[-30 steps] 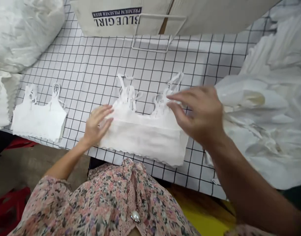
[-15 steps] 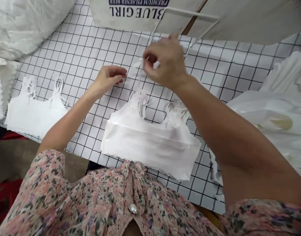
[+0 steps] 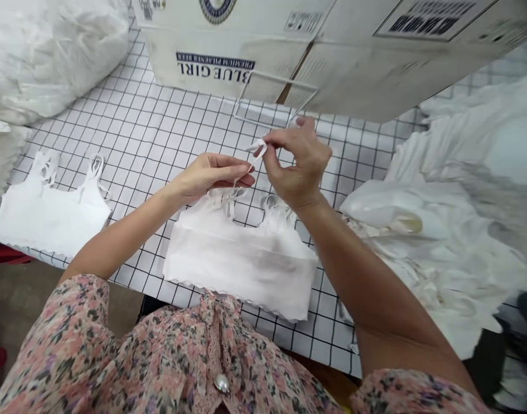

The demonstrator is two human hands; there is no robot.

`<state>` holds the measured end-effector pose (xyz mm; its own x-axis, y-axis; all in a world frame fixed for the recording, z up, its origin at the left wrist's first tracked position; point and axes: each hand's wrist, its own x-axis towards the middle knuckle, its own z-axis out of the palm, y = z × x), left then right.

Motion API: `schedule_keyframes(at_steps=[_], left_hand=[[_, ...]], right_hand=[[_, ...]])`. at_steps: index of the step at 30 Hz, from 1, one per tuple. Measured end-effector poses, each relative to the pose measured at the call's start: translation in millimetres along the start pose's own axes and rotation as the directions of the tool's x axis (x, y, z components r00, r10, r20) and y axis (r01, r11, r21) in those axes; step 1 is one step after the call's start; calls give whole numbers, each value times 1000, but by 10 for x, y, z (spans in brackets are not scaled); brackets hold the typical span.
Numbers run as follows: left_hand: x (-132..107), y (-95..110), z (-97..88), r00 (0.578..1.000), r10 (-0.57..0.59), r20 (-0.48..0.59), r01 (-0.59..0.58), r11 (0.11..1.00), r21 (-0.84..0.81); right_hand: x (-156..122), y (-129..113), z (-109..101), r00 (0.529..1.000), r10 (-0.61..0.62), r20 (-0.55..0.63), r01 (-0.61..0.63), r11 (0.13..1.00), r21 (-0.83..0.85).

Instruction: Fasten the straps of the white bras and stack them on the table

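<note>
A white bra top (image 3: 241, 259) lies flat before me on the grid-patterned cloth, its thin straps towards the back. Above its left shoulder, my left hand (image 3: 214, 175) pinches a narrow white strap (image 3: 260, 150) between thumb and fingers. The looped upper end of that strap is between the thumb and forefinger of my right hand (image 3: 298, 161). Further left lies another white bra top (image 3: 52, 213), its straps also pointing away from me.
At the back stands a large white carton (image 3: 229, 40) with a thin white wire frame (image 3: 284, 83) in front of it. A bulky translucent bag (image 3: 52, 57) sits back left. White garments and plastic (image 3: 439, 241) are heaped at right.
My left hand has moved right and closed on the strap. The right hand has come down nearer to it, still pinching white strap. The view has shifted, showing more of the carton.
</note>
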<state>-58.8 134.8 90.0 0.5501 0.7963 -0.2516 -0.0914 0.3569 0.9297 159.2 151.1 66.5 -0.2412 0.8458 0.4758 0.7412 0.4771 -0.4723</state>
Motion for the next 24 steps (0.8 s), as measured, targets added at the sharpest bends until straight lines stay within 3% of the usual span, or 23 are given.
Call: schedule_keyframes(at_steps=[3,6,8,10,14,20,22,24], left_hand=[[26,-63,8,1000,15,-19,-15,999,-50],[37,-106,35,999,45,-26,-46,999,-18],[45,-114,55,998,62,-24,-61,998,35],[56,-108,71,996,81,-31,-78,992,103],[54,-92,87,993,121,-6,-118,973,198],[-24,-161,74,972,233,42,-233,905,356],[-45,-203,69,941,338,24,-307,823,478],[-55,-243,70,903,430,12,-356,732,581]], right_hand=[[-31,114,46,999,16,-44,-14,999,38],[-16,190,12,999,-23,-41,21,999,-31],[-1,206,-58,999,-31,23,32,999,-40],[7,202,-138,988,-30,149,19,997,74],[-7,174,-242,889,-42,456,-175,889,423],[-62,78,-436,698,44,715,-475,776,416],[-80,18,-514,682,83,727,-539,729,422],[-92,-50,-550,697,104,710,-575,673,466]])
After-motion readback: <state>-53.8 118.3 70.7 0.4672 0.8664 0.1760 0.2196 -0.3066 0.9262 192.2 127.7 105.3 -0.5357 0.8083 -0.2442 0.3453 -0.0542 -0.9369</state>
